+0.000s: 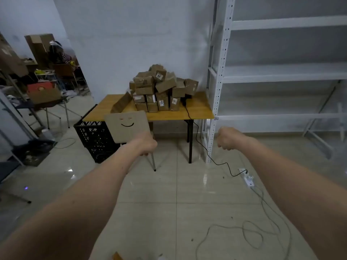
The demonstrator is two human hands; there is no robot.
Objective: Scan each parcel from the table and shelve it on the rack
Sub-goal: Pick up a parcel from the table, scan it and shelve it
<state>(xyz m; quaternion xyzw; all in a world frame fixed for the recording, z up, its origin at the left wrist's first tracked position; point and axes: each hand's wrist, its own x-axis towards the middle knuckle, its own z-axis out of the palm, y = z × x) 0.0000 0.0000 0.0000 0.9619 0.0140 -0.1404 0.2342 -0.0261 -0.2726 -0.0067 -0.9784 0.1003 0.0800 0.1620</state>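
Note:
A heap of brown cardboard parcels (pixel 159 87), some with white labels, sits on a wooden folding table (pixel 199 111) against the far wall. Beside the heap is a black device (pixel 185 100) with a cable running down to the floor. The white metal rack (pixel 281 74) stands to the right of the table, and its shelves hold nothing. Both my arms reach forward at a distance from the table. My left hand (pixel 146 145) hangs with loosely curled fingers in front of a chair and holds nothing. My right hand (pixel 227 139) also hangs loosely curled, with nothing in it.
A chair (pixel 125 126) with a smiley face on its back stands before the table. A black plastic crate (pixel 93 139) is at the table's left. A power strip (pixel 247 178) and loose cables (pixel 262 231) lie on the tiled floor. A seated person (pixel 60 55) and clutter fill the back left.

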